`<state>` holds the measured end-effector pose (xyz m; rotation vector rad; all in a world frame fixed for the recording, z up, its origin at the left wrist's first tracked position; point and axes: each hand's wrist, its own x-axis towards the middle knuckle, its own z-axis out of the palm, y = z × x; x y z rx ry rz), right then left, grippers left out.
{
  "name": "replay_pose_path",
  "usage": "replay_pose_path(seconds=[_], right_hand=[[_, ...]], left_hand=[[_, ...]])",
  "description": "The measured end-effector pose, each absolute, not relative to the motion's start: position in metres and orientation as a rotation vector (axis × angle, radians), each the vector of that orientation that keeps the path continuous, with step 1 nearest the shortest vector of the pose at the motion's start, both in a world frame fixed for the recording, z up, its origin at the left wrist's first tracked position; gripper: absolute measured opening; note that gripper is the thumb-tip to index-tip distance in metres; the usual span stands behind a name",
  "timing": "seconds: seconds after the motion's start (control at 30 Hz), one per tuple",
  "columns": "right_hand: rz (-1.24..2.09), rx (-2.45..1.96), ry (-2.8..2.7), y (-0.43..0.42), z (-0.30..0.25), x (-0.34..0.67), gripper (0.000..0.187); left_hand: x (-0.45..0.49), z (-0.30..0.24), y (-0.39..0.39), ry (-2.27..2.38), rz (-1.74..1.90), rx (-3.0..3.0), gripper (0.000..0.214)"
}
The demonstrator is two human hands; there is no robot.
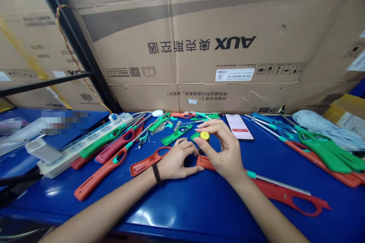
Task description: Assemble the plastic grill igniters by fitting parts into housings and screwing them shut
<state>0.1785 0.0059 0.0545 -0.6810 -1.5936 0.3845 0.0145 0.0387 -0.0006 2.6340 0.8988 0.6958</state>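
My right hand (pixel 224 148) is closed around the handle of a screwdriver with a yellow cap (pixel 204 135), held upright. Under it lies a red lighter body (pixel 273 191) with a metal tube, stretching to the right on the blue table (pixel 199 209). My left hand (pixel 178 159) rests curled on the table just left of the screwdriver, its fingers pressed at the red lighter's left end; what they pinch is hidden. A red open half-shell (pixel 148 161) lies beside my left wrist. A small green piece (pixel 195 135) sits behind the screwdriver.
Red and green long-nose lighters lie in piles at left (pixel 111 148) and right (pixel 322 148). A white power strip (pixel 82 146) lies at left, a phone (pixel 238 127) behind my hands, green shells and small metal parts (pixel 176 129) at the back. Large cardboard boxes (pixel 199 38) wall the table's far edge.
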Motion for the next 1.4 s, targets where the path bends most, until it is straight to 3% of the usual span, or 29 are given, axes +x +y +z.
replay_pose_path(seconds=[0.57, 0.77, 0.97, 1.07, 1.2, 1.27, 1.4], right_hand=[[-0.056, -0.848, -1.348, 0.004, 0.061, 0.168, 0.04], [0.139, -0.964, -1.287, 0.011, 0.062, 0.166, 0.041], [0.336, -0.883, -1.076, 0.001, 0.097, 0.195, 0.041], [0.138, -0.96, -1.184, -0.017, 0.1, 0.228, 0.034], [-0.248, -1.1, -1.392, -0.037, 0.068, 0.271, 0.026], [-0.457, -1.176, -1.442, -0.042, 0.047, 0.286, 0.029], [-0.566, -1.22, -1.659, -0.044, 0.011, 0.299, 0.028]], left_hand=[[0.019, 0.003, 0.038, 0.961, 0.736, 2.708, 0.03], [0.019, 0.0, 0.038, 0.965, 0.763, 2.66, 0.03], [0.015, 0.0, 0.037, 0.948, 0.766, 2.688, 0.027], [0.012, 0.005, 0.034, 0.962, 0.784, 2.697, 0.031], [0.017, 0.01, 0.028, 0.788, 0.696, 2.731, 0.058], [0.021, 0.01, 0.026, 0.656, 0.602, 2.749, 0.054], [0.024, 0.004, 0.026, 0.609, 0.565, 2.829, 0.034]])
